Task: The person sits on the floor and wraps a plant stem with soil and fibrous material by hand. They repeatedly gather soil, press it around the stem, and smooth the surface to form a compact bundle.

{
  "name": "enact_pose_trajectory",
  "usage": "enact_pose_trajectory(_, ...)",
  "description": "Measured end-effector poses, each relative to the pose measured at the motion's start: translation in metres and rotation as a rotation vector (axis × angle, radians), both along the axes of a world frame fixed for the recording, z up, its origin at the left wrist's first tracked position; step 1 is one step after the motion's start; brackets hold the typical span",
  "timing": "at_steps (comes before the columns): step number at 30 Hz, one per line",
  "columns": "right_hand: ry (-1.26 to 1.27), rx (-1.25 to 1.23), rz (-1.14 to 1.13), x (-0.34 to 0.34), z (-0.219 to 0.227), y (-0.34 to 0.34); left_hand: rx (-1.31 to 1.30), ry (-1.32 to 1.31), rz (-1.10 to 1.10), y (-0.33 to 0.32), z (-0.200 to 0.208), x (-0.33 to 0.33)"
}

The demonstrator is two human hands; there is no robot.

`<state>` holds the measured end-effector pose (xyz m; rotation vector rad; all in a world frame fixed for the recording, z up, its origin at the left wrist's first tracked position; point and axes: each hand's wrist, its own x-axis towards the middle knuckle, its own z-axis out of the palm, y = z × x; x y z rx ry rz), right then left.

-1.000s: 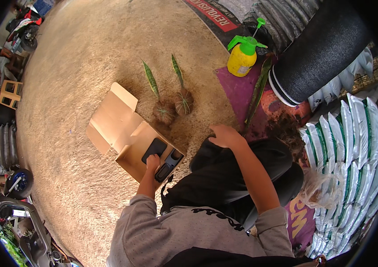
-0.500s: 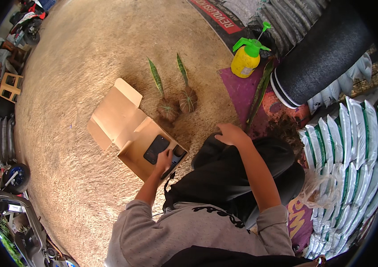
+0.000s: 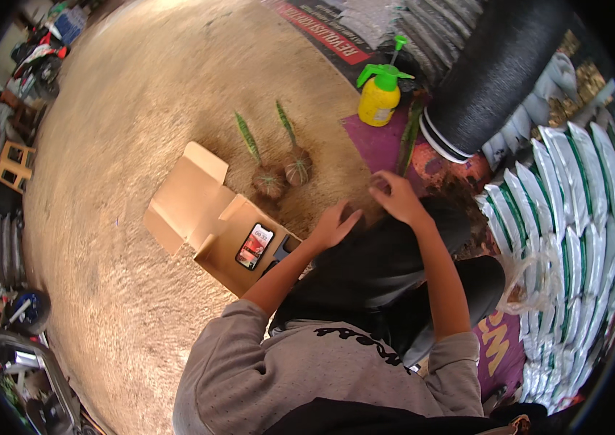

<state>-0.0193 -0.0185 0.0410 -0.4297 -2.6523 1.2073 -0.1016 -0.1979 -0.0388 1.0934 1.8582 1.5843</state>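
Observation:
My left hand (image 3: pixel 333 226) hovers over my dark trousers, fingers apart and nothing in them. Close to its right is my right hand (image 3: pixel 396 199), also empty, its fingers spread and slightly curled. An opened cardboard box (image 3: pixel 185 190) lies to the left of my legs. Inside it rests a phone (image 3: pixel 254 246) with its screen lit, and beside that a dark item (image 3: pixel 287 247) partly hidden by my left forearm. Beyond the box sit two brown, string-wound root balls, a left ball (image 3: pixel 269 182) and a right ball (image 3: pixel 298 167), each with one upright snake plant leaf.
A yellow spray bottle (image 3: pixel 379 100) with a green pump top stands on a purple sheet (image 3: pixel 365 141). Behind it leans a big black roll (image 3: pixel 499 80). Stacked silvery bags (image 3: pixel 561 239) line the right side. A small stool (image 3: pixel 15 165) and motorbike parts are at the left.
My left hand has left the box and moved right, toward my right hand. The phone's screen has gone from dark to lit. The view has shifted slightly.

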Motion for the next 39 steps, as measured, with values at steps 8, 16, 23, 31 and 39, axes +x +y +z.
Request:
enact_pose_trajectory(8, 0.616, -0.121, -0.742, 0.116, 0.073, 0.083, 0.526, -0.151, -0.258, 0.133, 0.121, 0.095)
enact_pose_trajectory(16, 0.848, -0.403, -1.343, 0.288, 0.084, 0.120, 0.664, -0.309, -0.618, 0.201, 0.182, 0.205)
enact_pose_trajectory(23, 0.610, -0.106, -1.550, 0.357, -0.058, 0.122, 0.270, -0.490, -0.714, 0.240, 0.061, 0.232)
enact_pose_trajectory(31, -0.750, 0.025, -1.335, 0.347, -0.223, 0.019, -0.362, -0.207, -0.569, 0.198, -0.125, 0.153)
enact_pose_trajectory(39, -1.148, 0.056, -1.250, 0.355, -0.280, -0.020, -0.572, -0.233, -0.290, 0.168, -0.167, 0.142)
